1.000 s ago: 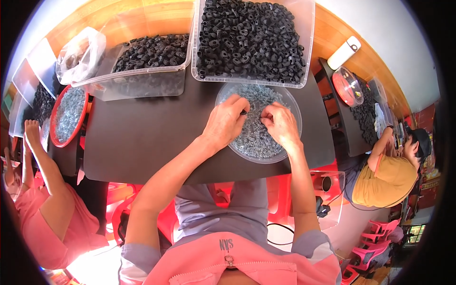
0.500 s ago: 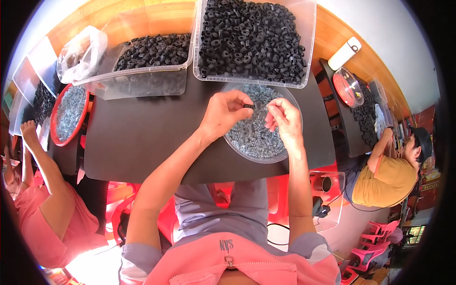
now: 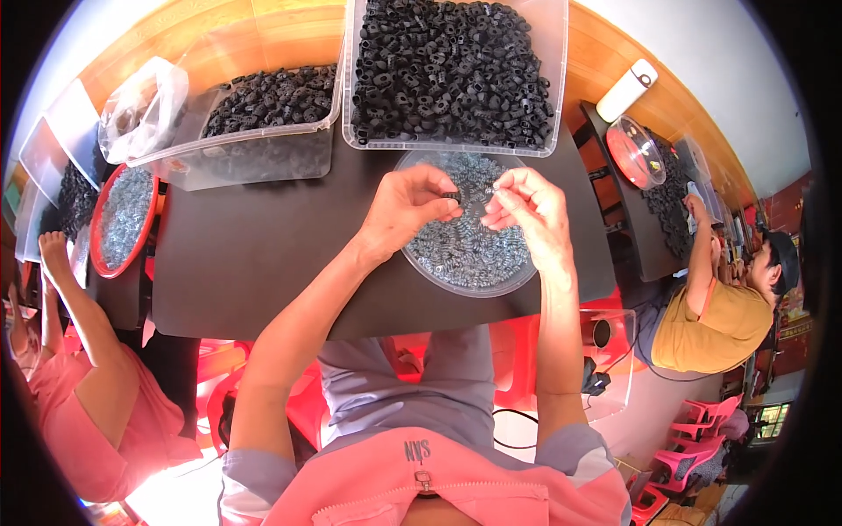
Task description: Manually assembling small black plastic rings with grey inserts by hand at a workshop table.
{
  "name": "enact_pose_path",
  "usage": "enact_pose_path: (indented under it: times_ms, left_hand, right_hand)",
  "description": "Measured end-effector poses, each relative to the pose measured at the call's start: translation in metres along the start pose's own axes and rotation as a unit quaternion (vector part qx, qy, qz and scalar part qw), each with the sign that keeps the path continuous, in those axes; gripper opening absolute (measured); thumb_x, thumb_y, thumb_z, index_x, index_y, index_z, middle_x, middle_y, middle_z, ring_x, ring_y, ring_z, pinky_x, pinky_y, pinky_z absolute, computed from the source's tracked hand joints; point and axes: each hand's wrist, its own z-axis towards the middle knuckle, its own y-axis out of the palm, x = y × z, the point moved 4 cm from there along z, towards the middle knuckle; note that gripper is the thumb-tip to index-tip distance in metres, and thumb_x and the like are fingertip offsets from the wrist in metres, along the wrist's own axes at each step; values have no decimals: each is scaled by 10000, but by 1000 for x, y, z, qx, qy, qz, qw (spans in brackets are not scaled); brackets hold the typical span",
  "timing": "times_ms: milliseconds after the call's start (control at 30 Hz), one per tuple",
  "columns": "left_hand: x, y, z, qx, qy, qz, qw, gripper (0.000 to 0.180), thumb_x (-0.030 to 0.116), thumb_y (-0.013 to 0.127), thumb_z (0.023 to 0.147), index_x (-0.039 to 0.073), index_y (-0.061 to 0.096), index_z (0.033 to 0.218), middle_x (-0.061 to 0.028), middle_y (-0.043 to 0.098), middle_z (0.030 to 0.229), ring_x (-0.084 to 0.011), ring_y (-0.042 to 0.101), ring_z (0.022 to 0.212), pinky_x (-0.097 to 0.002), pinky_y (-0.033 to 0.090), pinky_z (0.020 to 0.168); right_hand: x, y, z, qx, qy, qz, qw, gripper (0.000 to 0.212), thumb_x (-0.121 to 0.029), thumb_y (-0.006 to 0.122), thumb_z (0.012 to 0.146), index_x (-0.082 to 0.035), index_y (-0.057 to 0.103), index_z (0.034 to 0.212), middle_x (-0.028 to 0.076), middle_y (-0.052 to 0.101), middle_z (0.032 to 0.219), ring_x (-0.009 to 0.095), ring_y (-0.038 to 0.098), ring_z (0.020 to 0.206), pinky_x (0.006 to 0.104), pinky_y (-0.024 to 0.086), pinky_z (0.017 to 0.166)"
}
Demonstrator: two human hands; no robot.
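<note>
Bright lighting under fisheye projection. We note white glare washing out the floor [image 3: 180, 484] at lower left and a bright window [image 3: 772, 423] at far right. The panelling [image 3: 289, 31] bows; detail softens toward the black surround, while the tub [image 3: 474, 292] appears sharper.

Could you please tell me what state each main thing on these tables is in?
Left hand: pinching a black piece.
Right hand: fingertips close together; contents unclear.
Round bowl: open, springs spread inside.
Large bin: open, well filled with black pieces.
Left bin: open, partly filled with black pieces.
Red basin: open, holding small grey parts.
Plastic bag: crumpled.
White bottle: lid on.
</note>
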Motion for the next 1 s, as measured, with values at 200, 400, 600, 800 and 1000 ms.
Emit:
enact_pose_path:
  times_ms: [200, 400, 600, 800, 1000]
  left_hand:
    - [1, 3, -1, -9, 3, 3, 1000, 136, -52, 627, 816, -16, 574, 936, -69, 622, 880, -160, 655, 813, -266, 537, 734]
    - [2, 5, -1, -9, 11, -7, 1000, 149, -32, 599, 838, -35, 586, 987, -72, 621, 860, -147, 640, 789, -264, 532, 715]
    - [2, 4, 1, -7, -2, 25, 1000, 168, -5, 583, 856, -42, 613, 1017, -81, 635, 864, -127, 629, 770, -255, 525, 709]
    - [2, 1, -2, 12, -10, 42, 999, 169, 12, 605, 857, -12, 636, 1022, -53, 642, 849, -117, 626, 762, -256, 520, 718]
    - [1, 2, 0, 9, 27, 35, 999, 172, 11, 604, 859, -23, 628, 1026, -54, 640, 850, -112, 625, 754, -248, 518, 713]
  right_hand:
    - [6, 4, -3, -1, -4, 33, 999, 95, -121, 585, 893, -30, 569, 915, 73, 611, 889, 160, 629, 832, 291, 537, 724]
    - [17, 6, -2, -6, 31, 102, 994, 157, -97, 588, 889, 12, 626, 997, 78, 633, 888, 166, 640, 824, 306, 546, 771]
    - [-7, -1, -10, 123, -102, -32, 987, 100, 4, 606, 852, 25, 641, 943, 86, 643, 895, 145, 629, 812, 263, 524, 724]
    - [-63, 5, -35, 251, -356, -408, 802, 178, 54, 666, 735, -11, 662, 901, 106, 650, 873, 229, 639, 770, 296, 510, 690]
    - [-1, -16, -24, 137, -73, -328, 932, 182, 58, 629, 751, -7, 686, 912, 126, 674, 838, 219, 676, 737, 280, 534, 682]
